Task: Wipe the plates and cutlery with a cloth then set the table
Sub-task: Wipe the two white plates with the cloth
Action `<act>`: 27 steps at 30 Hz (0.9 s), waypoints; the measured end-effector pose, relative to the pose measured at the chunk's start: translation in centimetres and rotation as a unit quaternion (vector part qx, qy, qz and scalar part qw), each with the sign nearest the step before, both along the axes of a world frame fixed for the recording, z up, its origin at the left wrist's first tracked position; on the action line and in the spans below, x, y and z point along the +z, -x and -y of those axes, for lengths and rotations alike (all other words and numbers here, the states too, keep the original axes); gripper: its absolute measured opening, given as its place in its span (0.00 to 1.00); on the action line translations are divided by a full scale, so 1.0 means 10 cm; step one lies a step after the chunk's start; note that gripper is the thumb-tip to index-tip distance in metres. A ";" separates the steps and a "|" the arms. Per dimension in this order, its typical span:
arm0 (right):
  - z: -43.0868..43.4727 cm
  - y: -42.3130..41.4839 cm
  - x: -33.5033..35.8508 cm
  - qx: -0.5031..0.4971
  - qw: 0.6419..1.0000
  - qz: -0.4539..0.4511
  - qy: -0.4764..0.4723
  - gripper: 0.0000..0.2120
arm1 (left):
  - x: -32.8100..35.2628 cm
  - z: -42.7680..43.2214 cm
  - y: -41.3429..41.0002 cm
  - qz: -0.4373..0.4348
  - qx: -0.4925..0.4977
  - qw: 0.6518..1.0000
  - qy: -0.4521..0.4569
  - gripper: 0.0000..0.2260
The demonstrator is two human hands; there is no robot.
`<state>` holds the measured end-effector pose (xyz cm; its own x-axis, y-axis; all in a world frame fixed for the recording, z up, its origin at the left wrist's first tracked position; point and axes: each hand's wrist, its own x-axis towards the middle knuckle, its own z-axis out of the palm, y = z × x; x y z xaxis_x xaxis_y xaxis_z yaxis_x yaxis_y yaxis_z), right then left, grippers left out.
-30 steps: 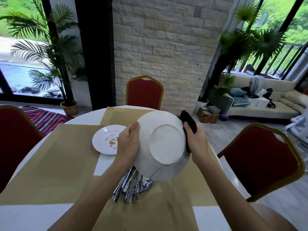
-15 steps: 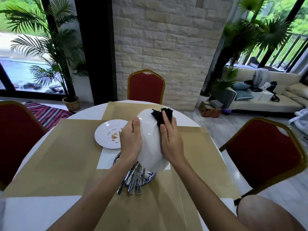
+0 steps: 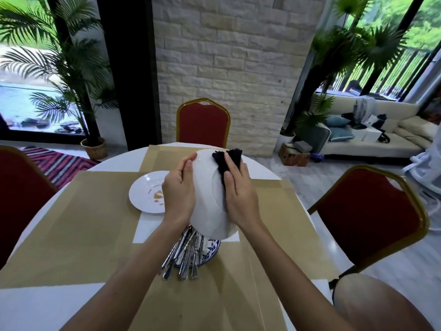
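One plate (image 3: pixel 205 194) held, two plates (image 3: pixel 145 189) (image 3: pixel 212 249) lying, cloth (image 3: pixel 229 156)

Pale brick wall (image 3: pixel 226 56), red chairs (image 3: pixel 202 123), potted palms (image 3: pixel 59 68), cream sofa (image 3: pixel 381 143).

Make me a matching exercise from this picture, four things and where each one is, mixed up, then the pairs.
1. black cloth
2. white round plate with brown smears
3. bundle of silver metal cutlery
4. white ceramic plate under the cloth

A. resting on the blue-patterned plate
B. held on edge by the left hand
C. pressed under the right hand
D. lying flat on the round white table

Pairs: 1-C, 2-D, 3-A, 4-B.
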<state>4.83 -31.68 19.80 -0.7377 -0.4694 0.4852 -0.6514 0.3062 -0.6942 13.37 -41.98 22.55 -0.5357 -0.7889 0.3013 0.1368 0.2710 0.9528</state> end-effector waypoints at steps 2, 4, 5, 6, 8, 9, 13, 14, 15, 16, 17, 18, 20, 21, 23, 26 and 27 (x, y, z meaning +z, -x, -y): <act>-0.03 0.06 -0.06 -0.018 0.996 0.068 0.048 0.20 | 0.04 0.03 -0.01 -0.014 0.015 1.000 0.003 0.12; -0.06 -0.10 -0.21 -0.035 0.984 0.139 0.106 0.20 | 0.05 0.06 -0.03 -0.026 0.020 0.999 0.003 0.12; -0.07 -0.23 -0.28 -0.033 0.983 0.133 0.123 0.20 | 0.05 0.07 -0.04 -0.025 0.018 0.999 0.007 0.12; -0.06 -0.37 -0.31 -0.025 0.987 0.097 0.122 0.20 | 0.04 0.07 -0.04 -0.020 0.013 1.000 0.012 0.12; -0.02 -0.49 -0.32 0.008 0.995 0.002 0.095 0.20 | 0.01 0.07 -0.04 -0.002 0.000 1.000 0.016 0.13; 0.02 -0.46 -0.25 0.023 0.997 -0.032 0.071 0.21 | 0.00 0.07 -0.04 0.003 -0.005 1.000 0.014 0.13; 0.14 -0.08 0.03 0.028 0.999 -0.040 -0.011 0.20 | -0.01 0.05 -0.08 -0.008 -0.011 1.000 -0.006 0.13; 0.14 0.04 0.10 0.015 1.000 0.016 -0.008 0.20 | -0.01 0.05 -0.08 -0.009 -0.010 1.000 -0.005 0.13; 0.16 0.13 0.15 0.004 0.996 0.088 0.002 0.19 | -0.02 0.04 -0.09 -0.006 -0.011 1.000 -0.003 0.13; 0.17 0.17 0.17 -0.001 0.990 0.144 0.008 0.18 | -0.03 0.03 -0.09 -0.002 -0.012 1.000 -0.004 0.12; 0.18 0.16 0.21 0.004 0.987 0.163 -0.001 0.18 | -0.04 0.03 -0.10 0.003 -0.012 1.000 -0.006 0.12; 0.19 0.11 0.25 0.017 0.989 0.144 -0.018 0.18 | -0.05 0.03 -0.10 0.007 -0.013 1.000 -0.010 0.13; 0.22 -0.02 0.28 0.060 0.995 0.072 -0.044 0.18 | -0.07 0.04 -0.11 0.012 -0.023 0.999 -0.019 0.13; 0.22 -0.02 0.29 0.075 0.994 0.060 -0.047 0.17 | -0.07 0.05 -0.11 0.013 -0.031 0.999 -0.019 0.13; 0.21 0.12 0.31 0.069 0.993 0.095 -0.034 0.17 | -0.04 0.05 -0.12 0.015 -0.040 0.999 -0.017 0.13; 0.09 0.35 0.27 0.024 0.979 0.203 0.013 0.17 | 0.03 0.02 -0.11 -0.013 -0.035 0.999 -0.034 0.12; 0.05 0.37 0.22 0.009 0.971 0.237 0.029 0.18 | 0.03 0.02 -0.09 -0.028 -0.024 0.998 -0.045 0.12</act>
<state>1.18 -32.19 21.96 -0.8763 -0.4671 0.1182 -0.2587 0.2493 -0.9332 14.32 -42.19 22.90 -0.5577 -0.7879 0.2612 0.2007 0.1773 0.9635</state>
